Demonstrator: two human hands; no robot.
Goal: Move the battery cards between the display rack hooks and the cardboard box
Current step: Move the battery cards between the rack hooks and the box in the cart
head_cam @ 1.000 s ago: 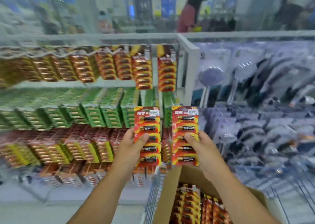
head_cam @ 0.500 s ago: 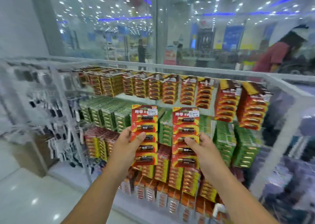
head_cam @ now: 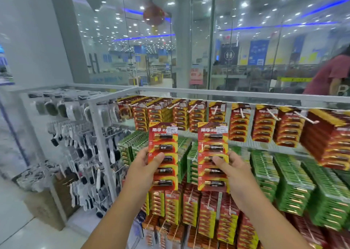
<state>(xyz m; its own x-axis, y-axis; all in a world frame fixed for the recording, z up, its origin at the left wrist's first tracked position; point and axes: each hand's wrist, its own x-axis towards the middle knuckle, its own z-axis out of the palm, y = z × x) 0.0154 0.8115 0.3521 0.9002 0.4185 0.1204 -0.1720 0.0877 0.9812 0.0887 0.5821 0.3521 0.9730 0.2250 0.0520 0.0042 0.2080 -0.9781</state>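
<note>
Battery cards, two of them, are up in front of the rack, one per hand. Left card (head_cam: 163, 155) sits in the left hand (head_cam: 144, 170), thumb across the front approx mid-height, fingers behind; right card (head_cam: 213, 156) likewise in the right hand (head_cam: 233, 173), thumb on the face near the third battery. Both are upright, faces toward the camera, price stickers at top right, well apart from each other, w/ tops level with the lower part of the top row. So each grip is closed on a card, pinching front vs back.

Progress, as a judgement: mid-transfer. Cards are in hand, not yet on any hook, and the cardboard box isn't in view, so how many are left can't be told. Direction looks like box to rack, since both cards are raised toward the top row of hooks (head_cam: 241, 114), which already carry thick stacks of similar red-and-yellow cards. Left to do: line each card's hang hole up w/ a hook tip and slide on; the holes are too small to make out here.

Around that: the white rack frame (head_cam: 98, 127) holds green packs (head_cam: 265, 165) in the middle row, more red ones below. A side panel at the rack's left edge carries small dark items, blurred. A person in a red shirt (head_cam: 329, 74) stands beyond the glass, far right.
</note>
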